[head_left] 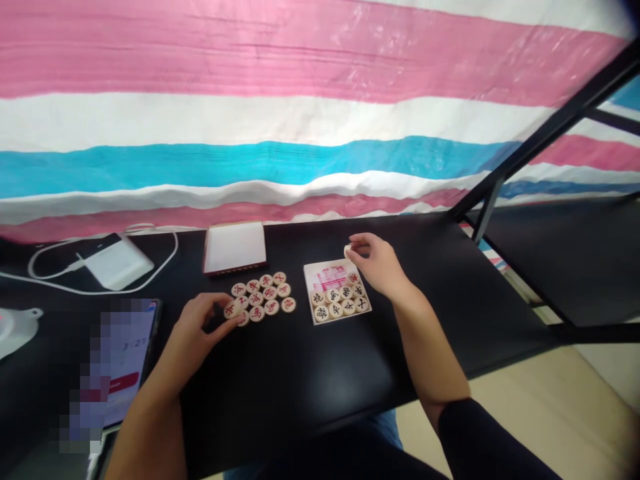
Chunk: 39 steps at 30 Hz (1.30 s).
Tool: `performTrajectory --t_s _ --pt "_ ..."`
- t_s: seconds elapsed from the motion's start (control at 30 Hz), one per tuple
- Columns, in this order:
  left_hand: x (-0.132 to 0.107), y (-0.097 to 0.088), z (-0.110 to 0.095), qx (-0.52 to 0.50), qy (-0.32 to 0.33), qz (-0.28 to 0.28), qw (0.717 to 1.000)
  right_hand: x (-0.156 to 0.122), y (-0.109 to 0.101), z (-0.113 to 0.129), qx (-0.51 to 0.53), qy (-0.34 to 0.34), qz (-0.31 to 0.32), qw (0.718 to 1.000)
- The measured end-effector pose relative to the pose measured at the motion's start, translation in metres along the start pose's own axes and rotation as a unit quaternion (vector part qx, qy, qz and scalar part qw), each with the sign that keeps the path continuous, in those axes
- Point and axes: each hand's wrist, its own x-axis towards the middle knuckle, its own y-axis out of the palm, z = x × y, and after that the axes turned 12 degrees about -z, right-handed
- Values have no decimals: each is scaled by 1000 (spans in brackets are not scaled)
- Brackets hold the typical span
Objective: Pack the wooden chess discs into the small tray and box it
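Observation:
My right hand (375, 263) pinches a round Chinese chess piece (347, 251) above the far right corner of a shallow white box (314, 273). Inside that box lie several pieces with black characters (334, 311), in rows at the near side, while a pink printed picture shows on its bare far part. To the left, several pieces with red characters (256, 299) lie grouped on the black table. At the left edge of this group my left hand (203, 323) has its thumb and fingers closed around a red-character piece (231, 309); the fingertips partly cover neighbouring pieces.
An open box lid (235, 247), white inside, lies behind the red pieces. On the left are a white power bank (117, 261) with a looping cable, a phone (127, 360) and a whitish object (17, 330). Black metal framing (525, 133) rises at the right. A striped sheet (300, 120) hangs behind.

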Motion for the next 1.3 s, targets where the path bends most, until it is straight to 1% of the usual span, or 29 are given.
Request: performTrajectory --t_s 0.1,0.2,0.3,0.4,0.47,0.53,0.63,0.73,0.8,0.9,1.0,1.07,1.13,1.23,1.3 --pt "0 -6 -3 -22 29 32 999 0 -2 0 21 -1 3 1000" --pt "-2 -18 -10 -26 34 68 997 -1 -3 1 40 -5 17 999" --pt "-5 -26 -15 -42 39 133 989 -4 -2 0 44 -13 28 999" --pt "-8 -28 -17 -67 43 179 981 -9 5 1 39 -30 33 998" --pt "-9 -27 -19 -76 40 193 977 -18 12 6 39 -56 38 997" --pt "-10 -26 -21 -82 37 205 975 -32 23 13 39 -93 60 993" --pt "-10 -24 -23 -92 41 208 973 -64 41 25 46 -168 124 977" --pt "-11 -23 -22 -99 45 200 974 -98 61 30 59 -235 223 944" --pt "-12 -23 -20 -104 42 192 975 -116 73 28 61 -263 251 929" --pt "-13 -22 -19 -122 40 186 974 -134 85 23 72 -295 248 920" --pt "-14 -20 -20 -135 33 173 975 -144 87 19 65 -312 208 925" --pt "-14 -18 -20 -133 26 154 979 -149 85 18 29 -319 181 930" --pt "-14 -15 -19 -124 23 136 983 -153 82 17 -25 -330 169 928" --pt "-14 -11 -13 -102 21 120 987 -155 81 15 -91 -348 168 918" --pt "-15 -9 -10 -88 15 117 989 -155 82 14 -106 -351 171 915"
